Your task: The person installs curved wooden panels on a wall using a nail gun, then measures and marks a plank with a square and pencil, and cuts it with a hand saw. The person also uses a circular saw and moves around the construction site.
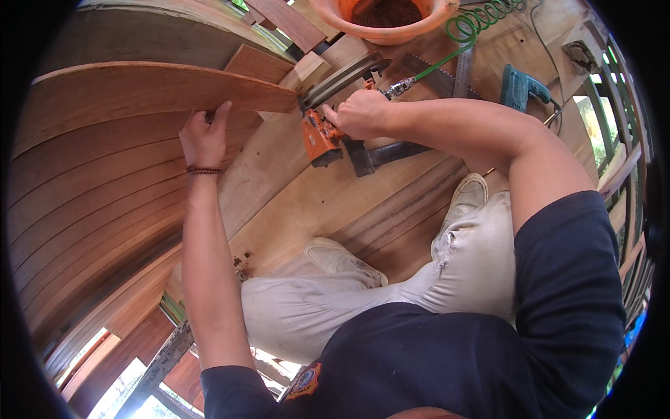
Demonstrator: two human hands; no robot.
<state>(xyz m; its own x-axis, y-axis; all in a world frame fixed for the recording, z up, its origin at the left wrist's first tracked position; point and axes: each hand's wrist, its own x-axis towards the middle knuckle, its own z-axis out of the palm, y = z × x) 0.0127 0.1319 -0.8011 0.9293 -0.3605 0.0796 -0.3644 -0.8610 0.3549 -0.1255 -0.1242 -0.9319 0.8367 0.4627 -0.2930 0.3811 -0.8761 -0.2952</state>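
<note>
My left hand [204, 140] grips the lower edge of a long, thin wooden plank [153, 84], thumb up along its face. This plank lies against a curved wall of overlapping boards [105, 160] on the left. In my right hand [359, 114] is an orange and black air nail gun [319, 143], my fingers wrapped round its handle. The gun's nose is by the right end of the plank; whether it touches the wood I cannot tell. A metal coupling [401, 87] joins the gun to a green coiled air hose [460, 31].
An orange basin [384, 31] with dark contents stands at the far side. A handsaw [433, 77], a metal ruler [463, 70] and a teal power drill [515, 89] with a cord lie on the wooden floor [279, 188]. My shoes [469, 192] rest on these boards.
</note>
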